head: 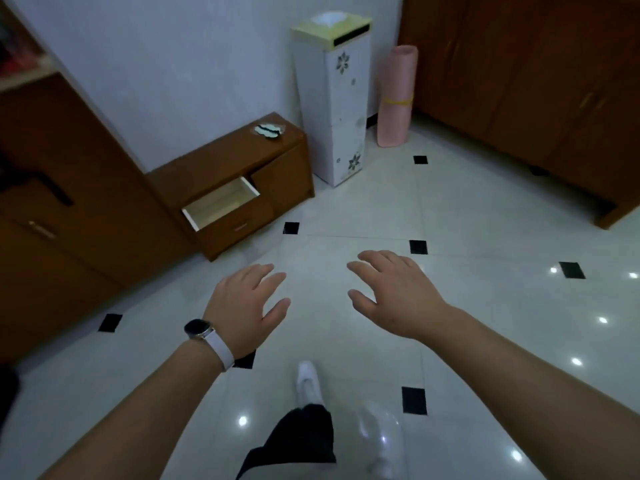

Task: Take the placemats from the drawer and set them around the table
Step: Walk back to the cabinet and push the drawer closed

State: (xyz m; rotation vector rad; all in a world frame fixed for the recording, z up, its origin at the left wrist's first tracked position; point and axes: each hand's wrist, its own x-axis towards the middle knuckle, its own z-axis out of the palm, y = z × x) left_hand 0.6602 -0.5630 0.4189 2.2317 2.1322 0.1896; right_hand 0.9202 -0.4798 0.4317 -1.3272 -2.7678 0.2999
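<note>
A low brown wooden cabinet (214, 164) stands against the white wall at the upper left. Its top drawer (221, 202) is pulled out and its pale inside looks bare; no placemats show in it. My left hand (247, 299), with a watch on a white strap at the wrist, hovers over the floor with fingers spread and holds nothing. My right hand (391, 292) is level with it to the right, also spread and holding nothing. Both hands are well in front of the drawer, apart from it. No table is in view.
A small patterned object (269, 130) lies on the cabinet top. A tall white floral cabinet (341, 109) and a rolled pink mat (396, 98) stand in the corner. Brown wardrobes line the right wall (540, 81) and left side (52, 202). My white shoes (308, 379) step on the glossy tiled floor.
</note>
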